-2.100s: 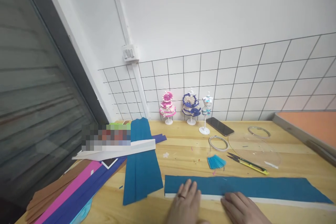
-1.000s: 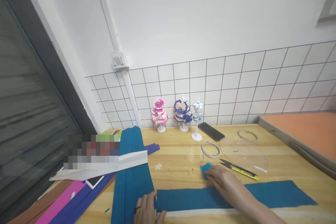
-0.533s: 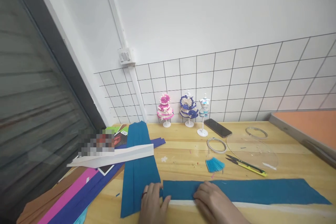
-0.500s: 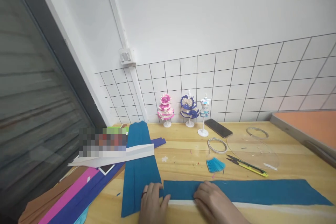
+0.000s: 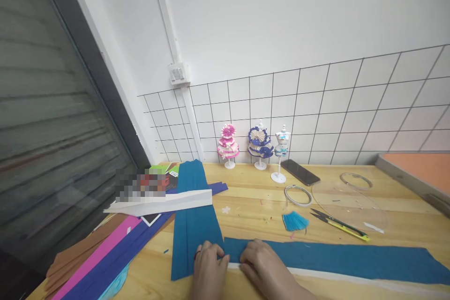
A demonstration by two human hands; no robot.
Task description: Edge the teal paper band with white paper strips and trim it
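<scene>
A long teal crepe paper strip (image 5: pixel 351 261) lies across the front of the table, with a narrow white band (image 5: pixel 309 273) along its near edge. My left hand (image 5: pixel 210 265) is curled at the strip's left end, thumb and fingers closed on the edge. A short way to the right, my right hand (image 5: pixel 260 262) has its fingers bent down over the same strip at the white band. The fingertips of both hands are partly hidden. Beside my left hand, a second, wider teal piece (image 5: pixel 195 225) runs away toward the wall.
Left are white folded paper (image 5: pixel 190 198) and purple (image 5: pixel 130 248), pink (image 5: pixel 94 258) and brown (image 5: pixel 75 255) strips. Behind stand small decorated dress forms (image 5: pixel 260 143). Right are a pleated blue fan (image 5: pixel 295 221), yellow thread snips (image 5: pixel 344 229), wire coils (image 5: pixel 298 195) and a phone (image 5: pixel 300 172).
My right hand has slid left along the teal strip, closer to my left hand. The whole view has shifted slightly, so the things on the table appear further right.
</scene>
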